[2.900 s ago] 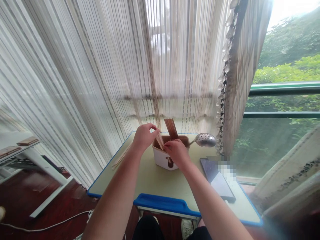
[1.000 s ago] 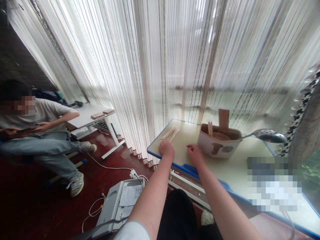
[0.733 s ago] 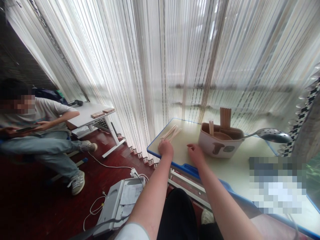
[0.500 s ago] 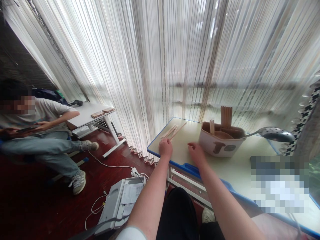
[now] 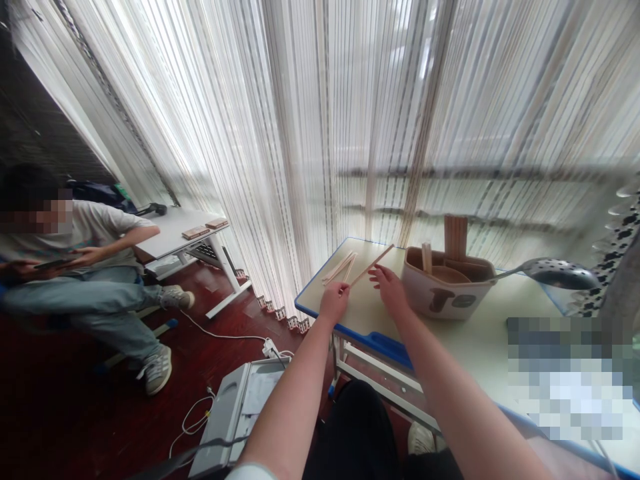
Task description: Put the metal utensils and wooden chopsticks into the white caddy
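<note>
My left hand (image 5: 335, 301) is closed around the near end of a pair of chopsticks (image 5: 376, 262), which slants up and to the right over the table. My right hand (image 5: 389, 287) is beside the chopsticks with its fingers apart, close to their far part and holding nothing. Several more pale wooden chopsticks (image 5: 339, 267) lie on the table just beyond my left hand. Right of my right hand stands a white and brown container (image 5: 445, 298), with a chopstick bundle (image 5: 426, 258), a brown slatted piece (image 5: 455, 238) and a brown rounded thing inside.
A slotted metal ladle (image 5: 560, 273) sticks out of the container to the right. The blue-edged table (image 5: 483, 353) carries a blurred object at right. Curtains (image 5: 310, 120) hang behind. At left a person (image 5: 90, 240) sits by a white desk (image 5: 173, 227). A grey box (image 5: 220, 413) and cables are on the floor.
My left hand has shifted slightly right, and the chopsticks in it now point farther right, apart from the others. My right hand has risen toward them, its fingers spreading.
</note>
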### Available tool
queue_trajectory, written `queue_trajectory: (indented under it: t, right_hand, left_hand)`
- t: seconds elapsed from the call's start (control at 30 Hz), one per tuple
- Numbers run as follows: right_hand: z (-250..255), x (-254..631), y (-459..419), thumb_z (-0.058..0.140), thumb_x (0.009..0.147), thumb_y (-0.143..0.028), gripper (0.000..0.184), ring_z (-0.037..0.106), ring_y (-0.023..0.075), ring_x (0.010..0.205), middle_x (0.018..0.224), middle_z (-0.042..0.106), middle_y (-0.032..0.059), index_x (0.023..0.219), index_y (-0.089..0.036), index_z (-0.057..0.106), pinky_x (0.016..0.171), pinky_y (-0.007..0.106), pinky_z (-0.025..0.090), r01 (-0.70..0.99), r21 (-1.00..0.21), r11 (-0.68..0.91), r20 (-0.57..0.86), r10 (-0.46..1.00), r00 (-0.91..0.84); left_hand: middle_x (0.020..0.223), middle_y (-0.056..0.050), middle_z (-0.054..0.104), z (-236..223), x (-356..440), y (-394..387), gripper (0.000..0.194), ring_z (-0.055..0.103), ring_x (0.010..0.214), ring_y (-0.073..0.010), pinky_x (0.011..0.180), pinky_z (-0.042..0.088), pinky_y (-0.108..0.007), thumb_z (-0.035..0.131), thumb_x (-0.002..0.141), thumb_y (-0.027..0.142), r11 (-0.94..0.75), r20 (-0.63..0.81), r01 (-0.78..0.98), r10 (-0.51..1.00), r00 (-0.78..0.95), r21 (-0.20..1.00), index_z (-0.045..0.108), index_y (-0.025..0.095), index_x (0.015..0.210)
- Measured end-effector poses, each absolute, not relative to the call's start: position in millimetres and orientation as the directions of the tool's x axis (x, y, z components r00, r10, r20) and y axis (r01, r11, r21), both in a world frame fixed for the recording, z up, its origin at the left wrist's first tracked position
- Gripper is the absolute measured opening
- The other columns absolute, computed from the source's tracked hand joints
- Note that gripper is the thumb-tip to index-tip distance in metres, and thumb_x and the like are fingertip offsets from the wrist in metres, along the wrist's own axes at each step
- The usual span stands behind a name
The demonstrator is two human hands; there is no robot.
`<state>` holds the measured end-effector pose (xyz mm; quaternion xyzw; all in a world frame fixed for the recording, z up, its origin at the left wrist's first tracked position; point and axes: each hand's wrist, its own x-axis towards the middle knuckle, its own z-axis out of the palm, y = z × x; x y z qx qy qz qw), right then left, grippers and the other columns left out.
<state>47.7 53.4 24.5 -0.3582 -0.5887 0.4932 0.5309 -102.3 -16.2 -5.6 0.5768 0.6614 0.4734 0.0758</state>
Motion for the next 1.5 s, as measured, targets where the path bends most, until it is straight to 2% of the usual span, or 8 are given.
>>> queue_trajectory:
  t: [0.23,0.33,0.57,0.67,0.77,0.9,1.23,1.5]
  right_hand:
    - [19.2,34.3,53.5,0.053,0.072,-0.05,0.042,0.058,0.0157,0.068,0.086,0.066,0.0083,0.092,-0.014,0.061,0.058,0.028,0.044,-0.061,-0.957,0.285,0.291,0.925,-0.244]
    - [14.3,37.3,46.4,0.052,0.073,-0.05,0.042,0.059,0.0159,0.069,0.088,0.066,0.0079,0.094,-0.015,0.062,0.058,0.027,0.044,-0.021,-0.955,0.297,0.287,0.901,-0.324]
    - [18.2,42.2,42.7,0.05,0.075,-0.048,0.041,0.058,0.0159,0.071,0.089,0.066,0.0083,0.096,-0.015,0.064,0.058,0.026,0.043,-0.019,-0.958,0.285,0.275,0.902,-0.333]
    - [16.7,41.7,44.9,0.049,0.076,-0.047,0.042,0.057,0.0155,0.07,0.087,0.066,0.0077,0.1,-0.015,0.062,0.058,0.027,0.043,-0.045,-0.958,0.284,0.281,0.891,-0.356]
    - [12.7,41.5,48.9,0.048,0.077,-0.047,0.04,0.057,0.0154,0.071,0.087,0.065,0.0072,0.099,-0.016,0.061,0.058,0.027,0.043,-0.076,-0.958,0.275,0.283,0.881,-0.378]
    - [7.9,41.6,53.1,0.048,0.077,-0.046,0.036,0.058,0.016,0.074,0.088,0.065,0.0067,0.095,-0.018,0.061,0.059,0.027,0.043,-0.095,-0.965,0.242,0.26,0.885,-0.385]
    - [7.0,39.8,51.4,0.047,0.077,-0.046,0.035,0.058,0.0158,0.076,0.086,0.066,0.0059,0.093,-0.018,0.06,0.061,0.026,0.043,-0.094,-0.967,0.235,0.253,0.871,-0.421]
    - [11.8,40.2,46.7,0.05,0.073,-0.053,0.045,0.059,0.0165,0.074,0.086,0.067,0.0077,0.094,-0.016,0.063,0.061,0.026,0.044,-0.075,-0.967,0.244,0.253,0.875,-0.414]
  left_hand:
    - [0.082,-0.001,0.064,-4.2,-97.9,-19.0,0.014,0.056,0.072,-0.0126,0.069,0.043,-0.025,0.058,0.074,0.027,-0.06,0.375,0.739,0.888,-0.268,0.671,0.064,0.018,0.083]
    - [0.076,0.0,0.062,-3.3,-96.4,-20.0,0.011,0.054,0.067,-0.0117,0.064,0.041,-0.024,0.061,0.071,0.027,-0.025,0.348,0.759,0.898,-0.269,0.65,0.062,0.019,0.078]
    - [0.074,0.001,0.061,-6.0,-93.9,-19.2,0.01,0.052,0.064,-0.0108,0.061,0.039,-0.023,0.062,0.07,0.025,0.002,0.342,0.789,0.9,-0.269,0.615,0.059,0.018,0.076]
    - [0.073,0.001,0.06,-4.9,-92.2,-20.4,0.015,0.052,0.064,-0.0106,0.061,0.04,-0.023,0.063,0.069,0.024,-0.031,0.359,0.79,0.901,-0.243,0.612,0.061,0.019,0.083]
    - [0.075,0.0,0.06,-0.8,-90.2,-22.5,0.024,0.052,0.063,-0.0106,0.063,0.042,-0.023,0.061,0.072,0.032,-0.113,0.395,0.779,0.9,-0.181,0.616,0.062,0.02,0.094]
    - [0.081,-0.003,0.06,2.8,-89.3,-24.3,0.025,0.054,0.066,-0.0102,0.067,0.044,-0.023,0.05,0.082,0.036,-0.21,0.428,0.752,0.898,-0.105,0.625,0.065,0.019,0.091]
    - [0.076,-0.001,0.059,1.6,-90.7,-24.7,0.018,0.052,0.063,-0.0097,0.066,0.044,-0.023,0.055,0.078,0.032,-0.18,0.423,0.766,0.897,-0.131,0.618,0.065,0.018,0.083]
    - [0.076,-0.001,0.06,6.1,-86.8,-27.6,0.016,0.054,0.066,-0.0107,0.068,0.044,-0.023,0.058,0.076,0.032,-0.09,0.372,0.776,0.908,-0.194,0.624,0.066,0.019,0.079]
